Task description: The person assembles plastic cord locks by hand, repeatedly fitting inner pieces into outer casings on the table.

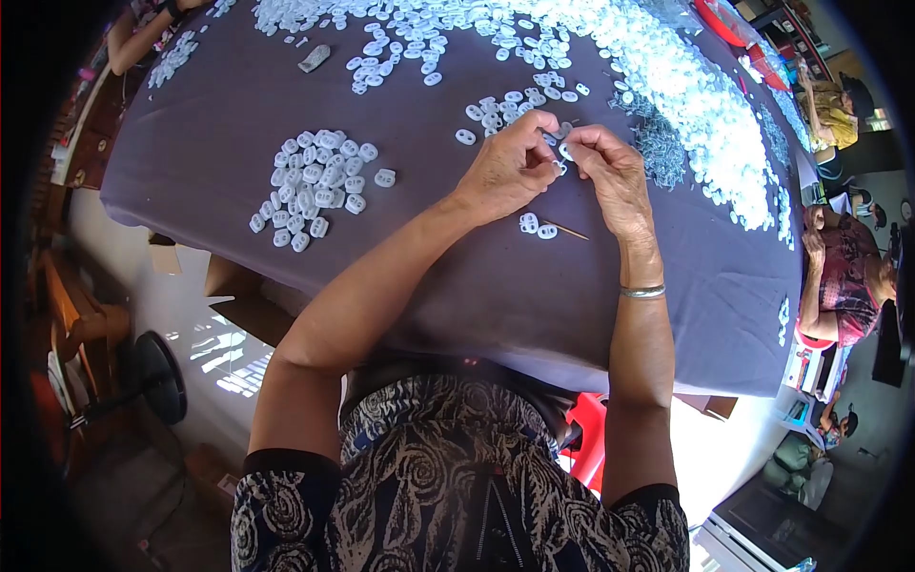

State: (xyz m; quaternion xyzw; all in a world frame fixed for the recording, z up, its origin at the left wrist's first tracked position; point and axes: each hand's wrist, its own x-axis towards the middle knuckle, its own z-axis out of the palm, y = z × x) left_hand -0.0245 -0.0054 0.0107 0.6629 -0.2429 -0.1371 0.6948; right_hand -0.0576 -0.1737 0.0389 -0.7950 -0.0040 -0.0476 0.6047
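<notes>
My left hand [510, 167] pinches a small metal piece [559, 168] between thumb and fingertips. Close beside it, almost touching, my right hand [610, 170] has thumb and forefinger closed on a small white plastic piece [565, 151]. Both hands are above the dark cloth. Just below them lie a few white pieces [546, 232] and a thin brownish stick [569, 230]. White two-holed pieces [491, 112] are scattered behind my left hand. Off to the left sits a separate pile of white pieces [310, 181].
A large heap of white pieces [710, 143] spreads along the far and right side of the table [457, 286]. Small metal parts [660, 151] lie right of my hands. A grey stone-like object [315, 58] is far left. Other people [843, 267] sit around the table.
</notes>
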